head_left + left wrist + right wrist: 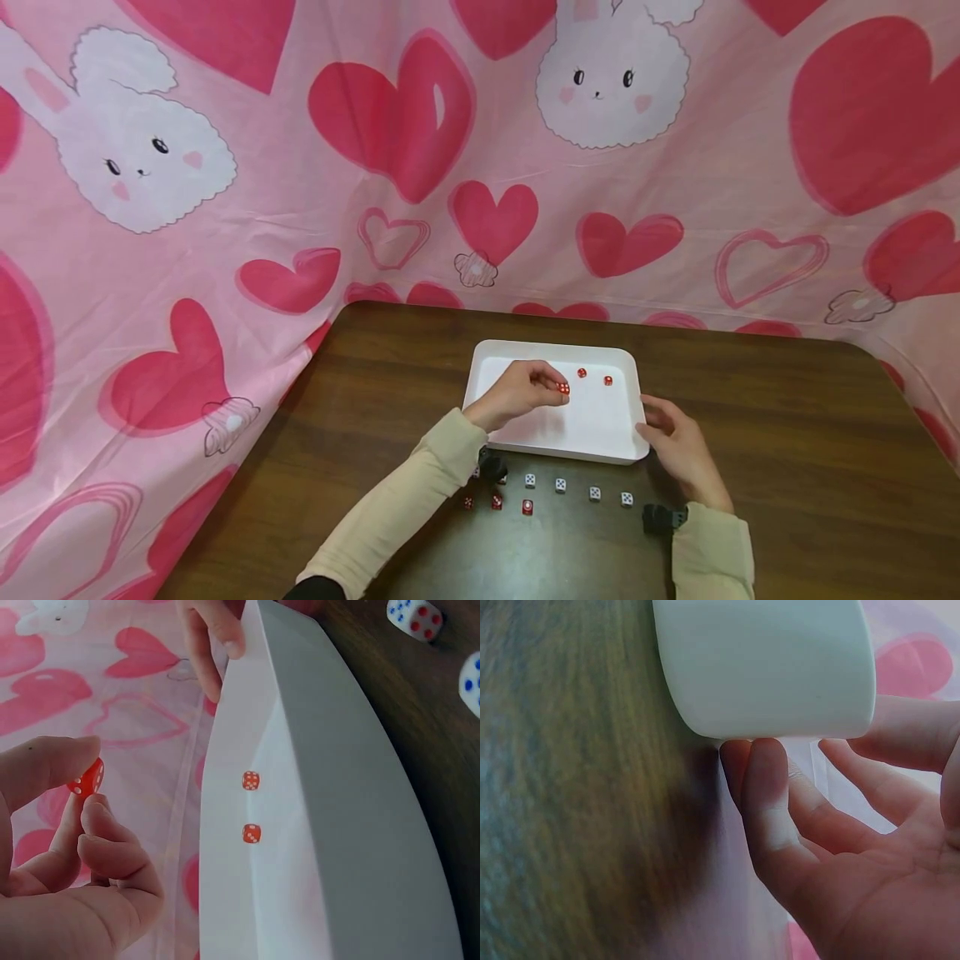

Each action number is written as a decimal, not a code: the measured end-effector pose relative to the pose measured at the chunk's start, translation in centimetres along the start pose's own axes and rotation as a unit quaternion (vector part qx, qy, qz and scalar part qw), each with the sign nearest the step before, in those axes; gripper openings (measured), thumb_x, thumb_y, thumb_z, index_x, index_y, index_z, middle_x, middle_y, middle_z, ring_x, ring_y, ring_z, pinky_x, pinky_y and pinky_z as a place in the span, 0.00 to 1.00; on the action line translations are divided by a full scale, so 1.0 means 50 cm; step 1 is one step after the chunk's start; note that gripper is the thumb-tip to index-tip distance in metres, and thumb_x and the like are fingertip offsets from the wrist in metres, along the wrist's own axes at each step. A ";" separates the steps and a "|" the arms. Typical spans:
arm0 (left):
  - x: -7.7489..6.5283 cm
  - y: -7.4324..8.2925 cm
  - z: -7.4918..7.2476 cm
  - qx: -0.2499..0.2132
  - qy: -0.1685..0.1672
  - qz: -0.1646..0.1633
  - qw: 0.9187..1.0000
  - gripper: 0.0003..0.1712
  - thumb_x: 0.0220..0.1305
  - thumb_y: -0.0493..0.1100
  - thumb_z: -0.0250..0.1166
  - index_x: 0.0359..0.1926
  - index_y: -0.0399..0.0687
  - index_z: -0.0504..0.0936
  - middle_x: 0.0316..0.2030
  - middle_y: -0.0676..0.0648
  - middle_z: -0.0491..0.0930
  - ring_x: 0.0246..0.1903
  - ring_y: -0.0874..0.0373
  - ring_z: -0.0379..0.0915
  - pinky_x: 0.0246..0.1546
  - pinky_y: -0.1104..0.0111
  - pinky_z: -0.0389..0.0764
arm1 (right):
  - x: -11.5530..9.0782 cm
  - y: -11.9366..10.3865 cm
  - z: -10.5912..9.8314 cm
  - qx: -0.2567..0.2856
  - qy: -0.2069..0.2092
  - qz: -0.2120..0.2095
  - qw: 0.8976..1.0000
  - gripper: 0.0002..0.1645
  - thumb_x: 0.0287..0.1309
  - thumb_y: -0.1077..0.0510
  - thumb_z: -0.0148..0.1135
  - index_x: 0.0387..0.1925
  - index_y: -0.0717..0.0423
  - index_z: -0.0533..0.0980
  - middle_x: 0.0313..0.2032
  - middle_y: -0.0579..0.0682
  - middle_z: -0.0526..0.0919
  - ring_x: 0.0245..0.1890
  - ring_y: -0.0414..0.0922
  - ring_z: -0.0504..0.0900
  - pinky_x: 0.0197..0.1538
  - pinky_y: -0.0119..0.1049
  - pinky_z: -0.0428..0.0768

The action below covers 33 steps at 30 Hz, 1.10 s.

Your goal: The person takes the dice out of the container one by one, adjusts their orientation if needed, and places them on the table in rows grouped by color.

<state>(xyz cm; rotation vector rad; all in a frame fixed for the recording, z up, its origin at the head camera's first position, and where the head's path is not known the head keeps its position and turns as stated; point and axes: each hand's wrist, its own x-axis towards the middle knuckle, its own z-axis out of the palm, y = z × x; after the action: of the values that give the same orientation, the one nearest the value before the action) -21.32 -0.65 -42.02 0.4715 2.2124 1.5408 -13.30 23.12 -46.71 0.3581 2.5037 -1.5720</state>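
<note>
Over the white tray [600, 425], my left hand [525, 390] pinches a red die [563, 388] between thumb and fingertips. The left wrist view shows this red die [88, 778] with white pips, held above the tray's rim. Two more red dice, one here [582, 372] and another [608, 380], lie inside the tray toward its far side. My right hand [678, 446] holds the tray's right edge, its thumb over the rim. In the right wrist view its fingertips [767, 761] are against the tray's outer wall [772, 667].
On the dark wooden table [787, 433], a row of several white dice [560, 485] runs along the tray's near side. Nearer still lie three red dice [527, 507]. My left wrist covers part of the white row. A pink heart-patterned cloth [420, 250] hangs behind and at left.
</note>
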 end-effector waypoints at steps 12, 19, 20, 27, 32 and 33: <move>-0.025 0.000 -0.004 0.081 0.001 0.026 0.996 0.08 0.46 0.40 0.70 0.30 0.50 0.80 0.23 0.52 0.77 0.22 0.62 0.68 0.23 0.73 0.67 | 0.000 0.000 0.003 0.005 0.001 0.002 1.000 0.32 0.60 0.51 0.51 0.65 0.51 0.56 0.58 0.63 0.66 0.54 0.58 0.67 0.54 0.54 0.67; -0.045 0.010 -0.004 0.100 -0.012 0.033 0.994 0.09 0.46 0.42 0.70 0.30 0.51 0.80 0.23 0.53 0.76 0.22 0.62 0.67 0.20 0.73 0.67 | 0.002 0.001 0.000 0.002 0.002 0.000 1.000 0.32 0.61 0.52 0.51 0.65 0.51 0.57 0.57 0.63 0.67 0.53 0.57 0.67 0.52 0.51 0.70; -0.049 0.012 -0.004 0.103 -0.014 0.035 0.994 0.09 0.46 0.43 0.70 0.30 0.51 0.80 0.23 0.53 0.76 0.21 0.62 0.66 0.20 0.73 0.67 | 0.002 0.001 0.000 0.001 0.002 -0.001 1.000 0.32 0.61 0.51 0.51 0.65 0.51 0.57 0.57 0.63 0.67 0.53 0.57 0.67 0.52 0.51 0.70; -0.059 0.014 -0.005 0.104 -0.026 0.048 0.993 0.09 0.46 0.42 0.70 0.31 0.50 0.80 0.23 0.53 0.77 0.21 0.63 0.67 0.21 0.74 0.67 | 0.002 0.004 -0.001 -0.006 0.002 -0.010 1.000 0.32 0.61 0.50 0.51 0.65 0.51 0.56 0.58 0.63 0.66 0.54 0.57 0.67 0.53 0.51 0.70; -0.067 0.014 -0.005 0.094 -0.030 0.047 0.994 0.08 0.47 0.41 0.69 0.31 0.48 0.80 0.24 0.52 0.77 0.22 0.63 0.68 0.23 0.75 0.68 | 0.002 0.005 0.000 -0.012 0.005 -0.019 1.000 0.31 0.61 0.52 0.51 0.64 0.52 0.57 0.57 0.64 0.67 0.53 0.57 0.68 0.51 0.49 0.71; -0.069 0.013 -0.004 0.090 -0.030 0.046 0.994 0.08 0.47 0.41 0.69 0.31 0.48 0.80 0.24 0.52 0.77 0.23 0.62 0.69 0.23 0.75 0.69 | 0.002 0.005 0.000 -0.012 0.006 -0.021 1.000 0.31 0.61 0.52 0.51 0.64 0.53 0.57 0.56 0.65 0.67 0.52 0.57 0.68 0.51 0.49 0.72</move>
<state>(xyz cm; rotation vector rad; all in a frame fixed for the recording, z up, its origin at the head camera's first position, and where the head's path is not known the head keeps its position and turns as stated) -18.44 -2.27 -40.87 0.6738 2.3220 1.3588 -13.33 23.25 -46.94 0.3133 2.5531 -1.5571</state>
